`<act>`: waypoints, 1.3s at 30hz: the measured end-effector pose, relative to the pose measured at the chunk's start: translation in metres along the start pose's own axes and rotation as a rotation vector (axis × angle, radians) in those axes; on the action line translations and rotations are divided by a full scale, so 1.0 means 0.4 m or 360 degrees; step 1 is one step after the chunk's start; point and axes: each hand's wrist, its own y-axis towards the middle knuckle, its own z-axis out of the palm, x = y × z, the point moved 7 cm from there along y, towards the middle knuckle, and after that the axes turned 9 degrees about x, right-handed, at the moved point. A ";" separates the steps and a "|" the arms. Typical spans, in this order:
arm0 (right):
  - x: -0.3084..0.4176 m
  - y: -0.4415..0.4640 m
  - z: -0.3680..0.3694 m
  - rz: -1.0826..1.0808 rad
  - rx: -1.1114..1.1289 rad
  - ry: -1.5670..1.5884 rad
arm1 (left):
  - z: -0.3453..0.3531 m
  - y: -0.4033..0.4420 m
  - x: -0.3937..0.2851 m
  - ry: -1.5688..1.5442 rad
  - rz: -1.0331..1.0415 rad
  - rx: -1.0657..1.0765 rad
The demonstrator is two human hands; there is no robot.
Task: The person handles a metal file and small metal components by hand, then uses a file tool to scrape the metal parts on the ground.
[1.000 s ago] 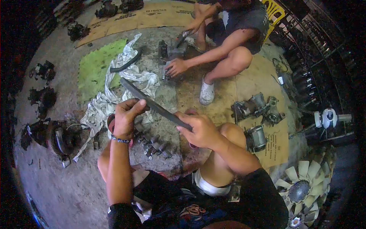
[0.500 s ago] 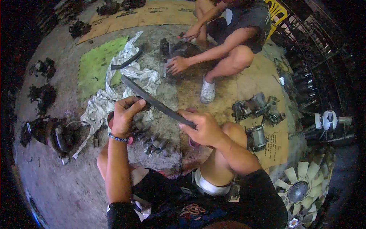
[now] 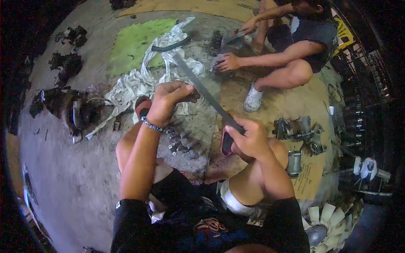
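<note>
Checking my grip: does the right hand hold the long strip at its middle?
No, the right hand grips the strip near its lower end.

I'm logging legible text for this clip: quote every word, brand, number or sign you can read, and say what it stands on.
Nothing reads with certainty.
Yellow plastic chair: large letters, cut off and unclear.
Brown cardboard sheet at right: lines of print, too blurred.
Wearer's black shirt: orange graphic, no legible words.
Co-worker's dark shirt: small marks, too small.
</note>
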 end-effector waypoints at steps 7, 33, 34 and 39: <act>-0.001 -0.003 -0.001 -0.0018 -0.0040 -0.0036 | -0.010 0.005 -0.002 0.0167 -0.0035 -0.0026; -0.030 0.006 0.044 0.0390 0.0410 0.0631 | -0.018 0.007 0.015 0.0141 0.0037 -0.0181; -0.030 0.006 0.045 0.0388 0.0409 0.0611 | -0.020 0.007 0.015 0.0187 0.0040 -0.0195; -0.020 0.018 0.030 0.0128 0.0229 0.0481 | 0.006 -0.002 0.026 0.0116 -0.0195 -0.0150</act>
